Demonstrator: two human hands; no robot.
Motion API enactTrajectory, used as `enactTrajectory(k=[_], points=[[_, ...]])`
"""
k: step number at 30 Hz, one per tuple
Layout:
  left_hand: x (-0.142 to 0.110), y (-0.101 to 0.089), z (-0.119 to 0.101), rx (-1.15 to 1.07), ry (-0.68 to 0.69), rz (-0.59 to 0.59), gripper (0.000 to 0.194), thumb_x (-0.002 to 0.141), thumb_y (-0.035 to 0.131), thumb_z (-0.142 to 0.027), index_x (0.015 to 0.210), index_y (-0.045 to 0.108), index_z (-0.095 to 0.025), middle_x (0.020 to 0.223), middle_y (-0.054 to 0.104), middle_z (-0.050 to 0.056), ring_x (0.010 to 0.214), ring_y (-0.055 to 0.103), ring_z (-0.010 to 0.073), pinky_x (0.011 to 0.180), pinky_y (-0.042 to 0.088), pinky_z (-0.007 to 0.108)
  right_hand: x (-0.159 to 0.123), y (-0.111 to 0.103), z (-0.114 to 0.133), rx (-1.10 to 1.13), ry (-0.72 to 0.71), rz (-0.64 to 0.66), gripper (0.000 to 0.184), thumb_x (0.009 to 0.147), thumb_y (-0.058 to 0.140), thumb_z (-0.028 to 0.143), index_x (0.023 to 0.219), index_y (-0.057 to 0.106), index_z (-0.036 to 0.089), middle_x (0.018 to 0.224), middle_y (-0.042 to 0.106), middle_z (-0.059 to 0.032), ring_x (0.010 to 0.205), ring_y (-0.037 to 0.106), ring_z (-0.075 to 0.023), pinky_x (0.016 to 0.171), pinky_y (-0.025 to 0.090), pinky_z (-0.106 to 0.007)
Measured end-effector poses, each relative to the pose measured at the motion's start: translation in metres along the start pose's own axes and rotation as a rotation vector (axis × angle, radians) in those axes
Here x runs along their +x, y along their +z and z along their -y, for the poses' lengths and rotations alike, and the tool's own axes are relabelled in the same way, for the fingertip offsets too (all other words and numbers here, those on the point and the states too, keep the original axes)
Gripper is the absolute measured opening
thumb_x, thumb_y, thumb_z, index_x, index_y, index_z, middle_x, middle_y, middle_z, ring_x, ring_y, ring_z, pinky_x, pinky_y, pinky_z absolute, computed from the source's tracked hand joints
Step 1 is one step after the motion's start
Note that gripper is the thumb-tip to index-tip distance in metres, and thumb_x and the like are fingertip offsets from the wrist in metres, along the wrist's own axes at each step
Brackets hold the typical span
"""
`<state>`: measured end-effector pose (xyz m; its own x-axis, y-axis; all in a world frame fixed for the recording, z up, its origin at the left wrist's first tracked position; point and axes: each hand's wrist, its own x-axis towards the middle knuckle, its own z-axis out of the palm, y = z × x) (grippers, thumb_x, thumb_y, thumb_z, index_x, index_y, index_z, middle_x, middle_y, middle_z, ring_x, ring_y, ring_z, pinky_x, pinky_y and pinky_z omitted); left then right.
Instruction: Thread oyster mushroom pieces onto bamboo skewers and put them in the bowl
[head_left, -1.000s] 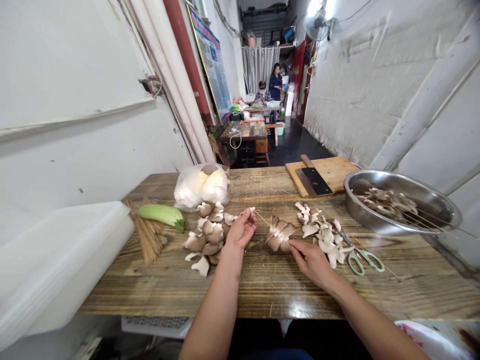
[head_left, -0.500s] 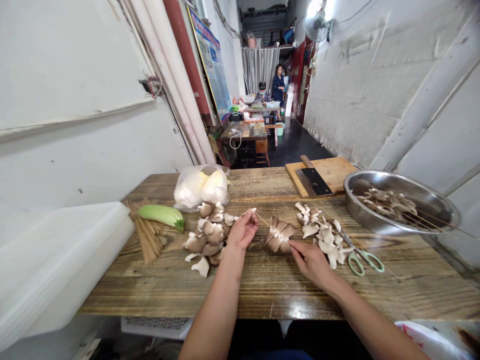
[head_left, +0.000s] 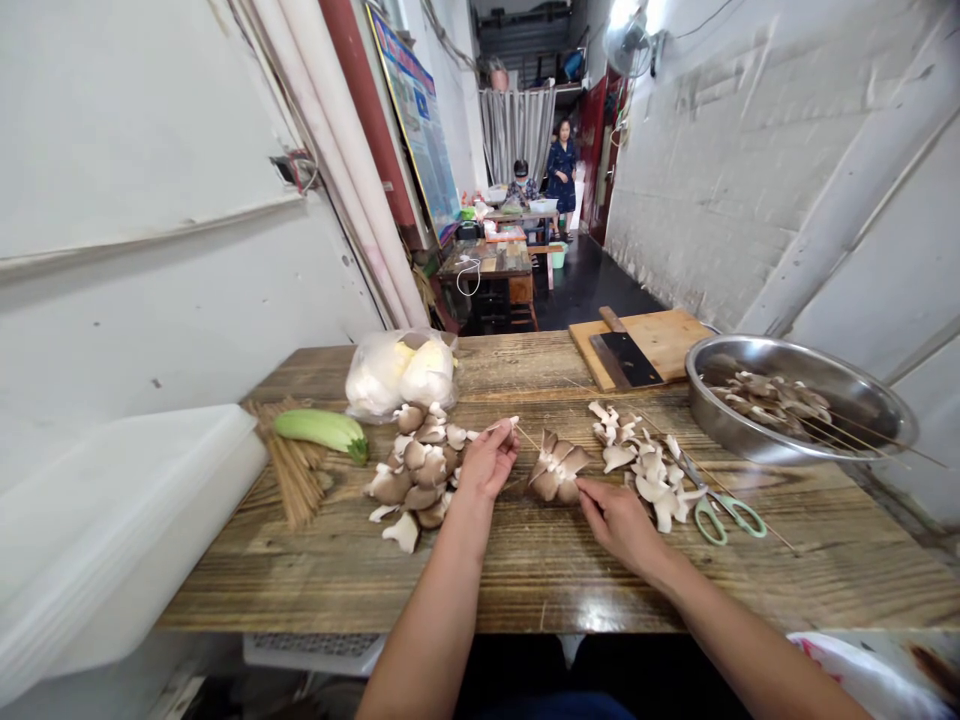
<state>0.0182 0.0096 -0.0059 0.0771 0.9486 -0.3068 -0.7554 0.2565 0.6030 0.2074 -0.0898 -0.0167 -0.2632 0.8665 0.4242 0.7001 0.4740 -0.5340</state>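
My left hand [head_left: 489, 462] is closed, pinching a small oyster mushroom piece [head_left: 513, 424] by the tip of a thin bamboo skewer [head_left: 529, 438]. Several grey-brown oyster mushrooms [head_left: 559, 468] are threaded along that skewer. At their near right end, my right hand [head_left: 621, 515] is closed in a pinch; its fingers hide the skewer's other end. A pile of loose oyster mushrooms [head_left: 420, 468] lies just left of my left hand. Beyond my right hand are pale mushroom pieces [head_left: 651, 468] and scissors with green handles [head_left: 726, 512].
A steel basin [head_left: 787, 455] with skewered mushrooms stands at right, beside a cutting board [head_left: 675, 340] bearing a cleaver [head_left: 630, 360]. At left lie a green squash [head_left: 321, 430], bamboo skewers [head_left: 296, 485] and a plastic bag [head_left: 401, 375]. Two people are in the background.
My left hand has shifted very slightly right with the mushroom piece. The skewered mushrooms and my right hand stay nearly still. The standing person in the background has turned.
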Motion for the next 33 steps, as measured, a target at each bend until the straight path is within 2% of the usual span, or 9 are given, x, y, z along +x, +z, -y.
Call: enactTrajectory(k=[7, 13, 15, 19, 21, 24, 26, 30, 33], points=[[-0.005, 0.005, 0.011, 0.116, -0.003, 0.013, 0.015, 0.059, 0.075, -0.013, 0.071, 0.064, -0.013, 0.059, 0.061, -0.002, 0.055, 0.054, 0.0060, 0.059, 0.044, 0.019, 0.001, 0.002, -0.001, -0.002, 0.022, -0.007, 0.025, 0.086, 0.039, 0.017, 0.094, 0.063, 0.015, 0.079, 0.070, -0.0086, 0.069, 0.066, -0.0190, 0.065, 0.049, -0.028], [-0.013, 0.013, 0.027, 0.240, -0.062, 0.083, 0.021, 0.056, 0.078, -0.017, 0.073, 0.066, -0.012, 0.069, 0.066, 0.002, 0.065, 0.058, 0.0092, 0.064, 0.043, 0.021, 0.003, 0.004, -0.003, -0.056, 0.066, -0.096, 0.028, 0.086, 0.039, 0.019, 0.099, 0.063, 0.015, 0.092, 0.071, -0.0110, 0.078, 0.067, -0.0211, 0.071, 0.051, -0.031], [-0.013, 0.013, 0.024, 0.227, -0.075, 0.099, 0.024, 0.058, 0.077, -0.020, 0.078, 0.066, -0.013, 0.074, 0.066, 0.002, 0.068, 0.058, 0.0104, 0.064, 0.043, 0.022, 0.005, 0.005, -0.004, -0.043, 0.085, -0.115, 0.028, 0.086, 0.039, 0.019, 0.100, 0.063, 0.016, 0.092, 0.071, -0.0100, 0.078, 0.067, -0.0207, 0.071, 0.052, -0.031], [-0.010, 0.011, 0.018, 0.163, 0.007, 0.080, 0.031, 0.067, 0.072, -0.031, 0.094, 0.063, -0.018, 0.089, 0.066, 0.003, 0.073, 0.059, 0.0102, 0.064, 0.044, 0.021, 0.008, 0.004, -0.004, 0.032, 0.160, -0.164, 0.027, 0.086, 0.040, 0.021, 0.097, 0.064, 0.017, 0.085, 0.071, -0.0074, 0.072, 0.066, -0.0196, 0.066, 0.051, -0.028], [-0.012, 0.011, 0.022, 0.166, -0.071, 0.121, 0.029, 0.069, 0.071, -0.031, 0.093, 0.063, -0.017, 0.088, 0.066, 0.004, 0.073, 0.060, 0.0113, 0.064, 0.045, 0.022, 0.010, 0.005, -0.004, 0.066, 0.197, -0.192, 0.027, 0.086, 0.039, 0.022, 0.094, 0.064, 0.017, 0.079, 0.070, -0.0061, 0.069, 0.065, -0.0189, 0.062, 0.050, -0.027], [-0.018, 0.014, 0.034, 0.184, -0.229, 0.268, 0.026, 0.068, 0.071, -0.024, 0.092, 0.063, -0.016, 0.088, 0.066, 0.005, 0.076, 0.061, 0.0134, 0.068, 0.047, 0.026, 0.011, 0.007, -0.002, 0.110, 0.216, -0.216, 0.026, 0.086, 0.039, 0.022, 0.091, 0.064, 0.016, 0.072, 0.068, -0.0049, 0.064, 0.063, -0.0179, 0.057, 0.047, -0.025], [-0.023, 0.017, 0.039, 0.207, -0.241, 0.315, 0.028, 0.066, 0.072, -0.017, 0.093, 0.063, -0.015, 0.087, 0.066, 0.005, 0.076, 0.061, 0.0131, 0.072, 0.048, 0.027, 0.013, 0.008, 0.000, 0.133, 0.208, -0.217, 0.026, 0.086, 0.039, 0.022, 0.088, 0.064, 0.016, 0.069, 0.066, -0.0046, 0.062, 0.062, -0.0171, 0.056, 0.046, -0.024], [-0.028, 0.019, 0.035, 0.252, -0.153, 0.311, 0.034, 0.067, 0.071, -0.017, 0.100, 0.062, -0.017, 0.093, 0.066, 0.007, 0.081, 0.061, 0.0144, 0.075, 0.047, 0.029, 0.014, -0.009, -0.004, 0.148, 0.210, -0.324, 0.025, 0.086, 0.040, 0.025, 0.090, 0.064, 0.016, 0.061, 0.062, -0.0019, 0.056, 0.057, -0.0148, 0.054, 0.045, -0.023], [-0.026, 0.015, 0.033, 0.420, 0.085, 0.169, 0.031, 0.065, 0.072, -0.018, 0.095, 0.066, -0.018, 0.089, 0.067, 0.006, 0.080, 0.059, 0.0137, 0.074, 0.045, 0.026, 0.007, -0.039, -0.011, 0.115, 0.322, -0.502, 0.027, 0.087, 0.041, 0.029, 0.093, 0.064, 0.016, 0.055, 0.058, 0.0011, 0.049, 0.052, -0.0130, 0.051, 0.043, -0.022]])
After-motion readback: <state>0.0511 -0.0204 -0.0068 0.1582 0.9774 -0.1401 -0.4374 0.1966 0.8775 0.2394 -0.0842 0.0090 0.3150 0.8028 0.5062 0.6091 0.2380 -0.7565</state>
